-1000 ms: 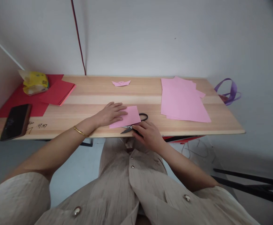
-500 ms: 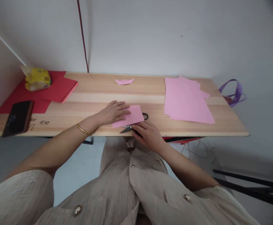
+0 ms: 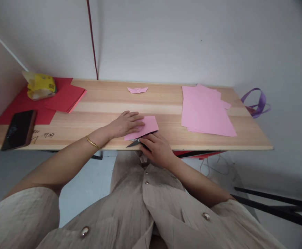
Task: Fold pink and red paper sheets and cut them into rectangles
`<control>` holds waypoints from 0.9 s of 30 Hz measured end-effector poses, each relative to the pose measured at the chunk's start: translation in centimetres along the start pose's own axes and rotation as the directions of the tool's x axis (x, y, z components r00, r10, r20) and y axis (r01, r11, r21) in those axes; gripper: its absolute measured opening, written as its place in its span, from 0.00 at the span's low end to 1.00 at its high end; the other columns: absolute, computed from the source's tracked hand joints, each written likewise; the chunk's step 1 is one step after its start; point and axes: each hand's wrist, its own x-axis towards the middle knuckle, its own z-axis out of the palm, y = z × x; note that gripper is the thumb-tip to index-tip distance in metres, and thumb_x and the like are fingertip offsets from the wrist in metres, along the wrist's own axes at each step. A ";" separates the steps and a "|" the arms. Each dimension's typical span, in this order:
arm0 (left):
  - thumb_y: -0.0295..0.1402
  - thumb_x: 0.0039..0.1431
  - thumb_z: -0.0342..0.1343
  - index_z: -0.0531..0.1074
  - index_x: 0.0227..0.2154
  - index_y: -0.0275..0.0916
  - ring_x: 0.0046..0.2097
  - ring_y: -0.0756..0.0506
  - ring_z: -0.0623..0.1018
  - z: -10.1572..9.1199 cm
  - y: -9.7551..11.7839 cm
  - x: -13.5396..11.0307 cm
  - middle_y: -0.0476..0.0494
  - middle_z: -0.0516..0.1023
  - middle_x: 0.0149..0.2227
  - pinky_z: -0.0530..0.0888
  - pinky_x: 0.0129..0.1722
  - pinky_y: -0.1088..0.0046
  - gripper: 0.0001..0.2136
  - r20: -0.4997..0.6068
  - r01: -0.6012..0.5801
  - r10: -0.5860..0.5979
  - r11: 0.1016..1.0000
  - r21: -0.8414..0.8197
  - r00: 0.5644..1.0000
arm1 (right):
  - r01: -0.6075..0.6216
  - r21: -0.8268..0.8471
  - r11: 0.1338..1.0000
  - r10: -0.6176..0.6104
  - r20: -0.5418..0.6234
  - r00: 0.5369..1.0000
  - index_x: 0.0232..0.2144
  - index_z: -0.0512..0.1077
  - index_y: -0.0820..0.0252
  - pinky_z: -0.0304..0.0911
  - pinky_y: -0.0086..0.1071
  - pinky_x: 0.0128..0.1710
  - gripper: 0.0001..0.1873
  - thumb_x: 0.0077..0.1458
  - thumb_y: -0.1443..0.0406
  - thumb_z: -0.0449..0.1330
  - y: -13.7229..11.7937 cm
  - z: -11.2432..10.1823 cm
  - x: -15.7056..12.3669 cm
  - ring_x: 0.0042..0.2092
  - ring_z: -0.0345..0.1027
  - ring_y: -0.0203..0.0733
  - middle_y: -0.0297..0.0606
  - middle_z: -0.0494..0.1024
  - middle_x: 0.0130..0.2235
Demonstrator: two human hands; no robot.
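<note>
The small pink paper square lies near the front edge of the wooden counter. I see my left hand flat on it, grip spread wide. My right hand sits just beside it, grip curled round the handles of the black scissors, whose blades poke left. A stack of pink sheets lies to the right, with red paper sheets and a black phone far left.

Counter lies open between the red paper stack at left and the pink paper stack at right, except mid-front, where left hand, right hand, pink sheet and scissors crowd.
</note>
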 end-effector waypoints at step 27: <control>0.47 0.38 0.67 0.75 0.38 0.38 0.42 0.37 0.76 -6.6 1.9 4.0 0.37 0.78 0.41 0.69 0.39 0.67 0.25 0.421 0.555 -0.586 0.805 0.209 0.692 | -0.111 0.029 0.993 0.115 -0.310 0.944 0.46 0.73 0.57 0.69 0.42 0.44 0.11 0.61 0.63 0.59 8.8 -4.8 -7.2 0.46 0.71 0.48 0.45 0.78 0.44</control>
